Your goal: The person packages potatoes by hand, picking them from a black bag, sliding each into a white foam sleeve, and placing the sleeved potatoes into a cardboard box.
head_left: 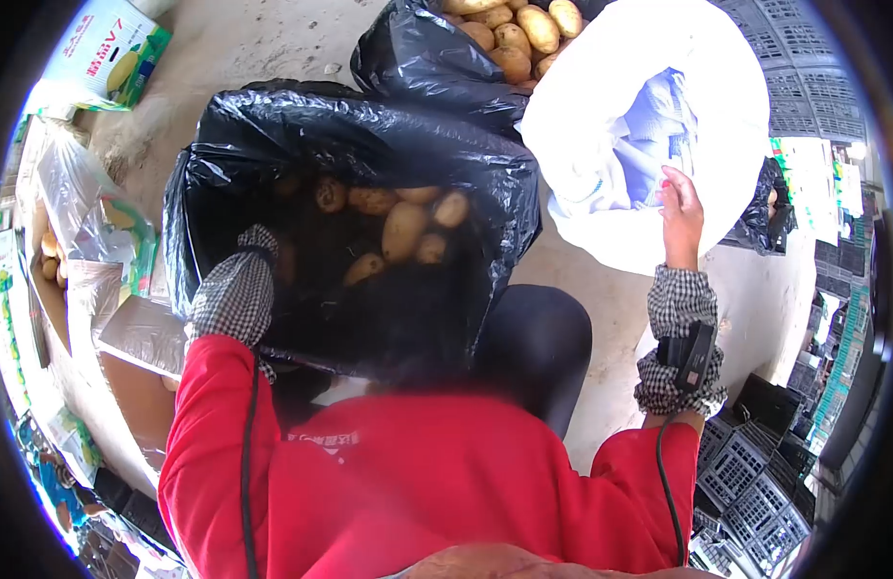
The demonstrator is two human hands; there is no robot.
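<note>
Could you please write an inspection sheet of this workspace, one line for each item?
Surface: bare concrete floor.
Job's things: black bag with potatoes; white sack.
Clutter: second black bag of potatoes; printed carton; cardboard box.
Hands: left hand hidden inside the black bag; right hand grips the white sack's edge.
Cables: black cable on each red sleeve.
Surroundings: dark plastic crates.
</note>
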